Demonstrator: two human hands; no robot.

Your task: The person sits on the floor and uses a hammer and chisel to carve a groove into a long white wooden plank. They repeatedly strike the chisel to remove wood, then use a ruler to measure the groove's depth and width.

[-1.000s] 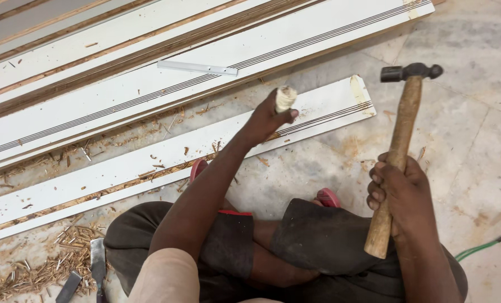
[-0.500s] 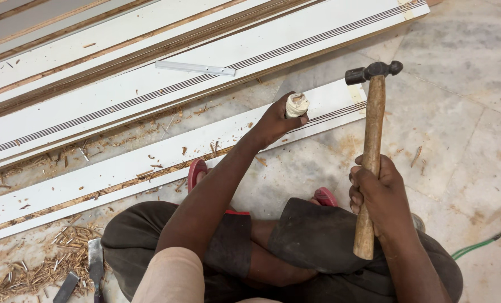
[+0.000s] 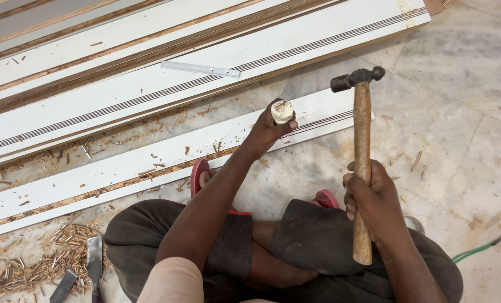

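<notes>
Floor (image 3: pixel 458 118): we sit on it, boards ahead.
Near board (image 3: pixel 121 168): before our knees.
Left hand (image 3: pixel 264 132): on near board, around chisel handle (image 3: pixel 282 111).
Hammer (image 3: pixel 361 163): in right hand (image 3: pixel 374 199), right of chisel handle.
Shavings (image 3: pixel 31 269): far left.

Over the last second the right hand (image 3: pixel 376 202) carried the hammer (image 3: pixel 361 163) to the left, and its shaft went from leaning to almost upright. The metal head, which was well to the right of the chisel handle (image 3: pixel 282 111), came much nearer to it. The left hand (image 3: pixel 266 132) with that pale wooden handle moved a little down along the white board (image 3: pixel 121 168)
</notes>
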